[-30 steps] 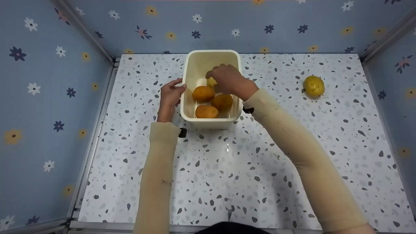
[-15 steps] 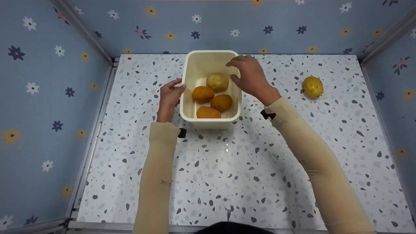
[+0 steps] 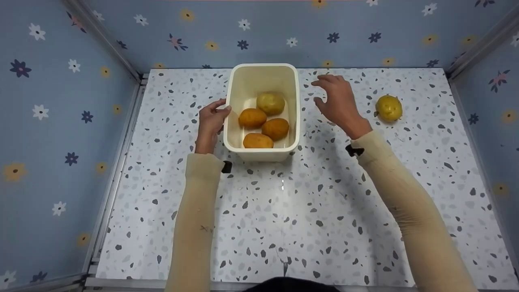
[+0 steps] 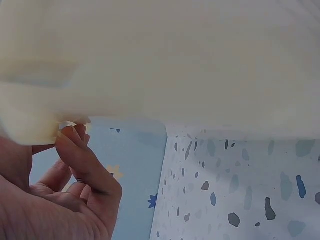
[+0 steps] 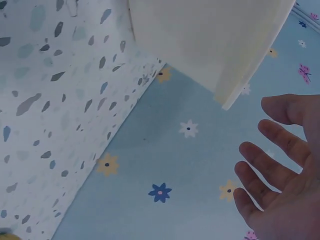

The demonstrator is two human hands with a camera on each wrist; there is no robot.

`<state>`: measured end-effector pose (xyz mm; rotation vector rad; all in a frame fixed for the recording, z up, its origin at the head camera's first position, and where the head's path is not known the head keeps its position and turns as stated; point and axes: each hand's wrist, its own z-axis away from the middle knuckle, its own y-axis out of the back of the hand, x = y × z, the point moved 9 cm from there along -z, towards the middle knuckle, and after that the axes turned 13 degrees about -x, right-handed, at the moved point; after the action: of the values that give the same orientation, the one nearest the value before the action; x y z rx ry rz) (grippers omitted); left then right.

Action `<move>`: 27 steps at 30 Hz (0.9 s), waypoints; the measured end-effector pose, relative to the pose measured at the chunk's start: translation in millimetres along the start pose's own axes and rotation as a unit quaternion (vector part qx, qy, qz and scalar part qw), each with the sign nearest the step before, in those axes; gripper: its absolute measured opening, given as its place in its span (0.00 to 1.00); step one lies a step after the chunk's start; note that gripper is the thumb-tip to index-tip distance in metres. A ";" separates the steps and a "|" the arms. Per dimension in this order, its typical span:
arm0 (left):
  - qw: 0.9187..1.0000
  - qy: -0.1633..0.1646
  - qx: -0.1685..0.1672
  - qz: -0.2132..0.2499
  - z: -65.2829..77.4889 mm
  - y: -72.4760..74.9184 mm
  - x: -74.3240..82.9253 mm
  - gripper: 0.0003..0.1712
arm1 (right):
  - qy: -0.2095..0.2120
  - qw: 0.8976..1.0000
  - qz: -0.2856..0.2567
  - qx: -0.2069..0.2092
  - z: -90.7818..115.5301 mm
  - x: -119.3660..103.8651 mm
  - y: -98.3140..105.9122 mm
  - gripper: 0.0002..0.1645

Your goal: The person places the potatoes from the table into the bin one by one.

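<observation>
A cream plastic bin (image 3: 261, 151) stands at the back middle of the table. Inside lie a yellowish potato (image 3: 270, 104) and three browner, orange, potato-like ones, such as the front one (image 3: 258, 140). My left hand (image 3: 211, 123) pinches the bin's left rim between thumb and fingers; in the left wrist view the bin's wall (image 4: 175, 65) covers the upper part. To the right of the bin, my right hand (image 3: 338, 99) is in the air with fingers spread and holds nothing. Farther right, a yellow potato (image 3: 389, 108) with small sprouts rests on the table.
The speckled white table (image 3: 259, 227) is bounded by a flowered blue wall (image 3: 267, 32) at the back and panels on both sides. A metal frame edge (image 3: 121, 170) runs along the left.
My right hand has let go of the yellowish potato in the bin, come out over the right rim and moved right. The left hand has stayed on the rim.
</observation>
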<state>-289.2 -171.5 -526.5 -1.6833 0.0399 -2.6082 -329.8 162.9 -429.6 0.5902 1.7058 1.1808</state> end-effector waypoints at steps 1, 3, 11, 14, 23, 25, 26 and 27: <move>1.000 0.001 0.000 -0.002 -0.2 0.3 0.1 0.24 | -0.002 1.000 0.000 0.000 1.5 3.6 -0.2 0.21; 1.000 0.003 0.000 -0.005 -0.4 0.8 0.3 0.24 | -0.005 1.000 0.001 -0.003 4.5 10.5 -1.0 0.21; 1.000 0.007 -0.003 -0.007 -0.7 1.4 -0.4 0.25 | -0.018 1.000 0.002 -0.019 18.0 35.5 -7.4 0.23; 1.000 0.015 -0.005 -0.005 -0.5 0.3 -0.9 0.25 | -0.019 1.000 0.002 -0.022 25.1 44.8 -8.6 0.24; 1.000 0.026 -0.001 -0.002 0.1 1.7 -2.9 0.24 | -0.029 0.999 0.031 -0.031 41.8 70.8 -17.1 0.25; 1.000 0.024 0.000 0.001 0.1 2.5 -3.6 0.24 | -0.032 0.998 0.035 -0.033 44.9 76.7 -18.6 0.25; 1.000 0.021 -0.001 0.002 -0.4 2.3 -3.5 0.25 | -0.033 0.998 0.036 -0.033 46.6 79.9 -18.8 0.25; 1.000 0.015 -0.001 0.001 -0.7 2.0 -2.7 0.24 | -0.034 0.998 0.037 -0.033 48.5 82.7 -18.4 0.25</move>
<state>-288.7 -173.4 -529.4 -1.6438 0.0456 -2.6329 -320.5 242.2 -485.6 0.6498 1.5931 1.2497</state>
